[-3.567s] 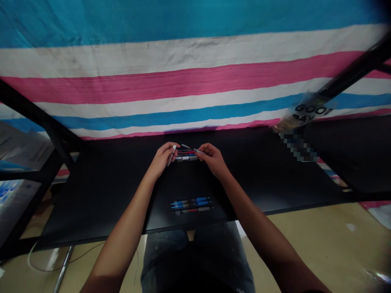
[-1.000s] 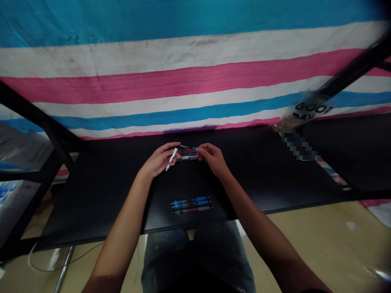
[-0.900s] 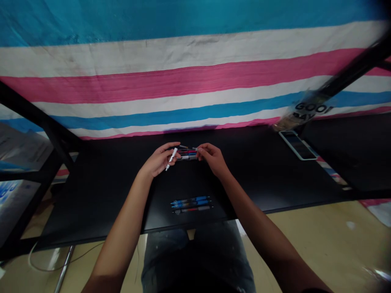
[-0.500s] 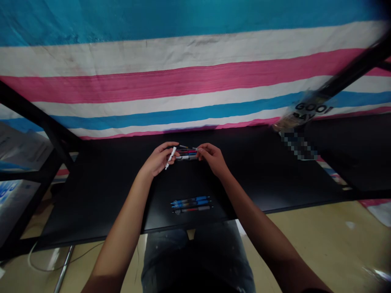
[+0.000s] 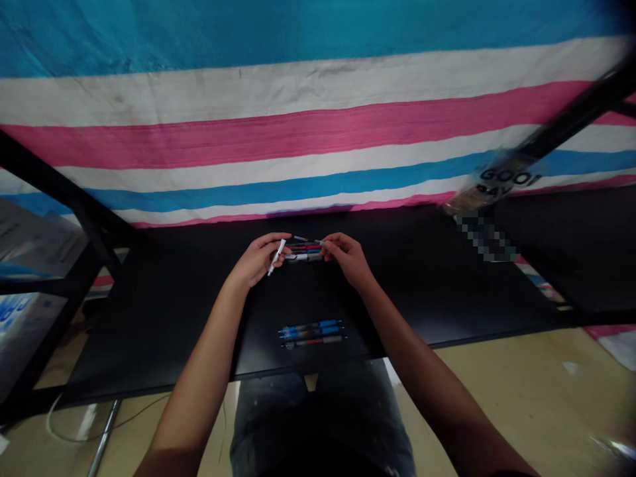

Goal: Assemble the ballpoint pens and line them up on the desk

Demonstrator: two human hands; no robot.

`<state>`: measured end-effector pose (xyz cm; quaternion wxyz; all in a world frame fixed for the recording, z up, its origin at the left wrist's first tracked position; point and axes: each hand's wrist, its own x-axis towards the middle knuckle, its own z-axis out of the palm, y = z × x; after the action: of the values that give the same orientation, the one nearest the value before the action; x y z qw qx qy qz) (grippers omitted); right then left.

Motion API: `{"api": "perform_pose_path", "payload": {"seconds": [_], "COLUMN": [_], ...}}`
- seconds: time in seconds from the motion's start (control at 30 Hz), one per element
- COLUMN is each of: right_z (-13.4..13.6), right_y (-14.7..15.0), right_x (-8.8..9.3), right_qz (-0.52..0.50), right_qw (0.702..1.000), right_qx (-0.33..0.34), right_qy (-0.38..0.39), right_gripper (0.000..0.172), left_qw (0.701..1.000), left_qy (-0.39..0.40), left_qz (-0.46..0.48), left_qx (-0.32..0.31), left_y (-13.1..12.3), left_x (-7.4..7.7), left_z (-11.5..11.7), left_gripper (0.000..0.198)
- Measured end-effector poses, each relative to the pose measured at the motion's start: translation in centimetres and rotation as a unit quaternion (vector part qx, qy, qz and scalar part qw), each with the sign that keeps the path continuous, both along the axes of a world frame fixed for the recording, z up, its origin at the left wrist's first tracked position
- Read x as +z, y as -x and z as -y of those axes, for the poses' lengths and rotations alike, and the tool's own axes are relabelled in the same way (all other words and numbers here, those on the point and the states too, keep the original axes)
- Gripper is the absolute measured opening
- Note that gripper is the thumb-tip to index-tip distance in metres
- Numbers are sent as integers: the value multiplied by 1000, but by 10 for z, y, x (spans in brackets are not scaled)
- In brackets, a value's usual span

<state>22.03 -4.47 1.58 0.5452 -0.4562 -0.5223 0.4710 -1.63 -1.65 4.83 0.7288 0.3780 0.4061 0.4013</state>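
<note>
My left hand (image 5: 258, 258) is closed around a white pen barrel (image 5: 276, 257), which tilts up to the right. Across from it, my right hand (image 5: 345, 255) pinches a thin pen refill (image 5: 309, 240) by its right end; the other end points toward my left fingertips. Just beneath and between the hands lie several pens (image 5: 304, 257) side by side, white, blue and red ones among them, partly hidden by my fingers. Closer to me, blue pens (image 5: 311, 328) and a grey and black pen (image 5: 314, 341) lie in a row on the black table (image 5: 422, 278).
A striped sheet (image 5: 308, 139) hangs behind the table. Toward the back right sits a clear plastic bag (image 5: 497, 182) with printed letters, beside a pixelated patch. Black metal posts (image 5: 89, 218) stand at the sides, and wrapped packages (image 5: 30, 238) are at the left.
Almost nothing differs. The refill in my right hand has shifted very slightly to the right; my left hand and the white barrel stay in place.
</note>
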Motion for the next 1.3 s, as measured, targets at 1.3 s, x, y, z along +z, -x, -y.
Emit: {"api": "perform_pose_path", "payload": {"seconds": [1.3], "right_z": [-3], "right_y": [-1], "right_x": [-6], "right_qz": [-4], "right_qw": [1000], "right_qx": [-8], "right_qy": [-4], "right_gripper": [29], "left_qw": [992], "left_qy": [-57], "left_qz": [-94], "left_qx": [-66], "left_y": [5], "left_x": [-9], "left_z": [-3], "left_gripper": [31]}}
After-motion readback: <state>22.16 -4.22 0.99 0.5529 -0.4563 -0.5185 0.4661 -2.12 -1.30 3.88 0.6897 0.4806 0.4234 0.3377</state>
